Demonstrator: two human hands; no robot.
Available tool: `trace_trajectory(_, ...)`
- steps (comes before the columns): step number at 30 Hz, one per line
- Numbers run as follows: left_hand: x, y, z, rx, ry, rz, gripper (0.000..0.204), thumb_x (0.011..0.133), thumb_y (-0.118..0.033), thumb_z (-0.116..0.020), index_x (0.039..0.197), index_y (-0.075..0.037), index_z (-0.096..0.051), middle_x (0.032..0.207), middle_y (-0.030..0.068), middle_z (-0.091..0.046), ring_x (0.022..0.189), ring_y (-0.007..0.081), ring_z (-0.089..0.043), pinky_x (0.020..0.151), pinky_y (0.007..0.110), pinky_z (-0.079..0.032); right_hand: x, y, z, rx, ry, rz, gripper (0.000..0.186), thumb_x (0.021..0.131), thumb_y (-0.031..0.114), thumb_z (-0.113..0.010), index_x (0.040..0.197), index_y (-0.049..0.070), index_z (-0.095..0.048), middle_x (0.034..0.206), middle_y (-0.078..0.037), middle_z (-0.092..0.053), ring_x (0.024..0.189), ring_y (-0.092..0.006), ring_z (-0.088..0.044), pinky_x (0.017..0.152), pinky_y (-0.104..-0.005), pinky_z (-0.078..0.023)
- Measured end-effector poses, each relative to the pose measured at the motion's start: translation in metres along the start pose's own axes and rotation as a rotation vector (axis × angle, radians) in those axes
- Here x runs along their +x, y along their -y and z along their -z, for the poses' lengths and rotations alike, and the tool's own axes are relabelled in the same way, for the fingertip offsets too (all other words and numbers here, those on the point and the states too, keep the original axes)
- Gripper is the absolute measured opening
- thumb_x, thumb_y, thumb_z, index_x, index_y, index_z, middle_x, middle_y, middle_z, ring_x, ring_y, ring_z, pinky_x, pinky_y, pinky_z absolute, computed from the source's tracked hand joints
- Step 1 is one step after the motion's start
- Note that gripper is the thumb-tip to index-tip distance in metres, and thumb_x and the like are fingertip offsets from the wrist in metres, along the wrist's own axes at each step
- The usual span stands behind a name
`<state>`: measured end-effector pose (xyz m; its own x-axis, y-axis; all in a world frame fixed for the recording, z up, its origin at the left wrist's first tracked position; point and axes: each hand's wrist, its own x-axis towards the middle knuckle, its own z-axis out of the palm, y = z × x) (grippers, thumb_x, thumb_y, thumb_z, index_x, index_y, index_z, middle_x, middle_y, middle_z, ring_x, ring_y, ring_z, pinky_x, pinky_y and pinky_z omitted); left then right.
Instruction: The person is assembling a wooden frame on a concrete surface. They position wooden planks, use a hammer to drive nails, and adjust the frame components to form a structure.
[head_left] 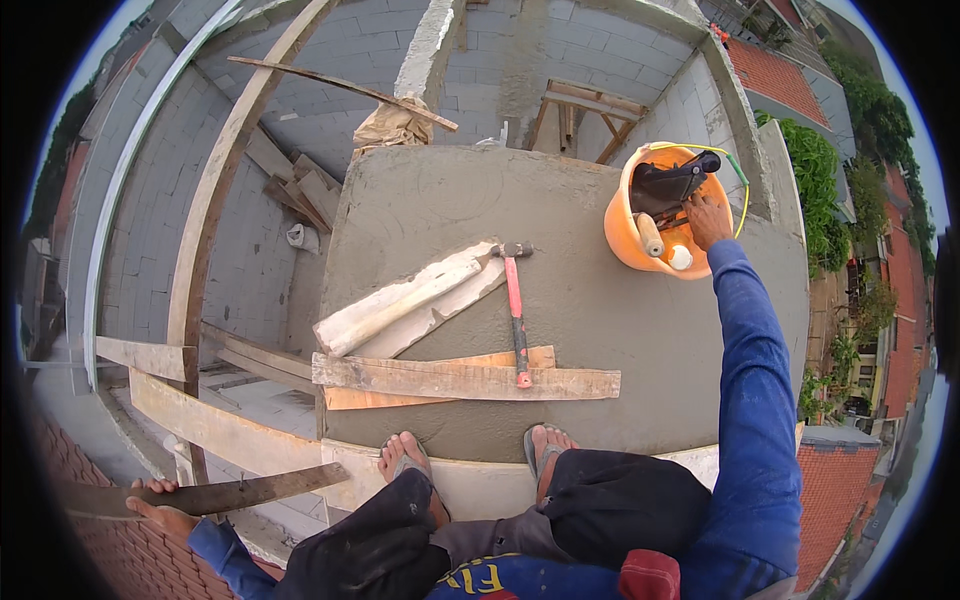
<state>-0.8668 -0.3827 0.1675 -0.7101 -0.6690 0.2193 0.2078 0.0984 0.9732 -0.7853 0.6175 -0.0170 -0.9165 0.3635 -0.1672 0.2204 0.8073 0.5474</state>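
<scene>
At the lower left, my left hand (165,507) is closed around a dark wooden plank (260,491), fingers on its upper edge and thumb below. The plank's right end reaches close to my left foot. My right hand (708,222) is inside the orange bucket (622,222) at the right, fingers bent among the tools. What they pinch is partly hidden. Within the bucket are a black tool (668,185), a wooden handle (649,236) and a small white round thing (681,257). A hammer (516,310) with a red and black handle lies on the slab, its lower end across a board (450,378).
I stand in sandals at the near edge of a grey concrete slab (600,320). Two pale, cement-coated wood pieces (410,300) lie there. A crumpled brown sack (393,125) sits at the far edge. Beyond, block walls (350,60) drop away; a long beam (205,220) slants at left.
</scene>
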Motion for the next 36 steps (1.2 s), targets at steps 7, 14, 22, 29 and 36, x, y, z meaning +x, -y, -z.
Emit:
trace_trajectory(7,-0.013,-0.008,0.007,-0.026,-0.019,-0.058,0.058,0.103,-0.063,-0.050,0.121,-0.008,-0.050,0.081,0.0034,-0.049,0.066,0.0147,-0.048,0.064,0.029,-0.047,0.016,-0.002,-0.025,-0.093,0.041,0.025,0.069,0.083,0.010,-0.072,0.148,0.014,-0.049,0.147,-0.010,-0.049,0.134,-0.0292,-0.050,0.096,-0.0480,-0.051)
trace_trajectory(14,-0.084,-0.061,-0.060,0.036,0.052,-0.110,0.059,0.103,-0.063,-0.051,0.122,-0.008,-0.050,0.081,0.0033,-0.049,0.066,0.0144,-0.049,0.065,0.029,-0.047,0.021,0.015,-0.031,-0.094,-0.001,-0.034,0.052,0.090,0.013,-0.065,0.141,0.019,-0.057,0.144,-0.009,-0.054,0.130,-0.0284,-0.052,0.095,-0.0472,-0.047)
trace_trajectory(22,-0.096,-0.049,-0.067,-0.024,-0.029,-0.093,0.059,0.102,-0.064,-0.052,0.122,-0.008,-0.050,0.081,0.0033,-0.049,0.067,0.0143,-0.050,0.066,0.029,-0.048,0.023,-0.008,-0.033,-0.254,0.058,-0.005,0.053,0.086,0.022,-0.072,0.136,0.014,-0.056,0.128,-0.010,-0.062,0.122,-0.0267,-0.057,0.093,-0.0461,-0.044)
trace_trajectory(29,-0.028,-0.003,0.012,-0.088,-0.014,-0.066,0.067,0.099,-0.069,-0.053,0.123,-0.006,-0.050,0.080,0.0040,-0.049,0.067,0.0153,-0.051,0.066,0.031,-0.049,-0.025,-0.006,0.059,-0.052,0.174,-0.014,0.043,0.086,0.031,-0.076,0.119,0.009,-0.060,0.097,-0.015,-0.072,0.091,-0.0353,-0.072,0.075,-0.0489,-0.055)
trace_trajectory(36,-0.036,-0.018,0.000,-0.127,0.079,-0.030,0.070,0.096,-0.073,-0.054,0.119,-0.007,-0.050,0.080,0.0049,-0.051,0.067,0.0174,-0.054,0.067,0.033,-0.050,-0.082,-0.062,0.100,0.589,0.388,-0.437,0.030,0.097,0.029,-0.062,0.110,0.002,-0.062,0.079,-0.015,-0.068,0.064,-0.0261,-0.071,0.054,-0.0397,-0.055)
